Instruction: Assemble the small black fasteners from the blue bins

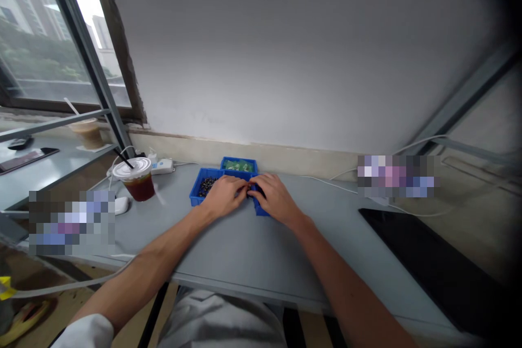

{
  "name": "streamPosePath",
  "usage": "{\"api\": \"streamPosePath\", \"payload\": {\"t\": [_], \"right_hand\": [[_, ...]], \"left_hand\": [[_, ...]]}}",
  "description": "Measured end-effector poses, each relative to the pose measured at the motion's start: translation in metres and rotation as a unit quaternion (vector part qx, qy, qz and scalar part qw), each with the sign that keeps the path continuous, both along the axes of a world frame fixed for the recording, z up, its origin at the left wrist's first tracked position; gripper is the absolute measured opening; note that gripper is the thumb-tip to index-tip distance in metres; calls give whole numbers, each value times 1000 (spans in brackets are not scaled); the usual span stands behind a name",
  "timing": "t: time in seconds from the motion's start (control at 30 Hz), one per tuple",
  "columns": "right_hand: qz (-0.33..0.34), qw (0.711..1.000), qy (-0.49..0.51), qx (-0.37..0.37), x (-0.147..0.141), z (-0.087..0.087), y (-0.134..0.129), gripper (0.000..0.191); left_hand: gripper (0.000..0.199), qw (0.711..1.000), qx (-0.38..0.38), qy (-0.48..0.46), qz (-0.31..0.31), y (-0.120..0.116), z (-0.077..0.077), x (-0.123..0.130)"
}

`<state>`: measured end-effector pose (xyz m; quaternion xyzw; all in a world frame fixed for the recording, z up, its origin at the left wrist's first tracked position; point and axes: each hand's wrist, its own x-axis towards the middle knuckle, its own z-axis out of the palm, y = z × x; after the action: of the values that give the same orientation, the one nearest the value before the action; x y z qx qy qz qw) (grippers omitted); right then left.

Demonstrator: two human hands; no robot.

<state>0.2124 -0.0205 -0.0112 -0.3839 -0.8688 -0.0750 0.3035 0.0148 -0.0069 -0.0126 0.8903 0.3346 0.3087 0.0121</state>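
My left hand (225, 194) and my right hand (274, 197) meet above the blue bins, fingertips pinched together. Whatever sits between the fingers is too small and hidden to name. Beneath and left of my left hand is a blue bin (194, 196) with many small dark and shiny parts (206, 187). A second blue bin (223, 160) stands behind, with green pieces (238, 166) that look like circuit boards. My right hand partly covers another blue bin (261, 211), whose contents I cannot see.
On the grey table (240, 253), a lidded cup of dark drink (139, 187) with a black straw stands left. Behind it is a white power strip (163, 166). A black flat panel (424, 261) lies right. Cables (338, 182) run along the wall (293, 76).
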Motion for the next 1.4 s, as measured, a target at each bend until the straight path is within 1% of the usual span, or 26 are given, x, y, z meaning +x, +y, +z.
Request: {"api": "streamPosePath", "payload": {"t": [0.07,0.2,0.33,0.47,0.6,0.7,0.77,0.83,0.93,1.03,1.13,1.23,1.4], "right_hand": [[0,1000,-5,-3,0,1,0,11],[-11,1000,-9,-3,-1,2,-1,18],[-2,1000,7,-5,-1,2,-2,11],[5,1000,-17,1,-1,1,-1,14],[-14,1000,-14,15,-1,2,-1,20],[-56,997,22,47,2,5,-1,22],[-100,991,54,74,6,8,-1,22],[-147,983,69,90,9,8,-1,24],[-209,974,45,79,13,5,3,30],[-235,971,10,43,14,-2,7,38],[-234,972,-1,32,13,-6,9,41],[-223,974,-1,37,12,-8,9,41],[-170,985,3,31,11,-8,9,38]], "left_hand": [[24,1000,0,-3,-3,0,0,0],[24,1000,6,0,-5,1,-1,0],[23,1000,10,3,-7,1,-1,0],[24,1000,13,12,-7,0,-1,0],[26,1000,19,5,-2,1,2,-2],[28,999,33,7,15,5,4,-8],[25,998,40,45,31,9,4,-12],[20,993,34,103,40,11,2,-15],[15,985,14,169,36,10,0,-17],[13,978,7,208,32,6,0,-16],[15,970,12,240,48,3,0,-14],[17,967,13,248,55,4,-4,-13],[17,971,33,232,53,5,-11,-13]]}}
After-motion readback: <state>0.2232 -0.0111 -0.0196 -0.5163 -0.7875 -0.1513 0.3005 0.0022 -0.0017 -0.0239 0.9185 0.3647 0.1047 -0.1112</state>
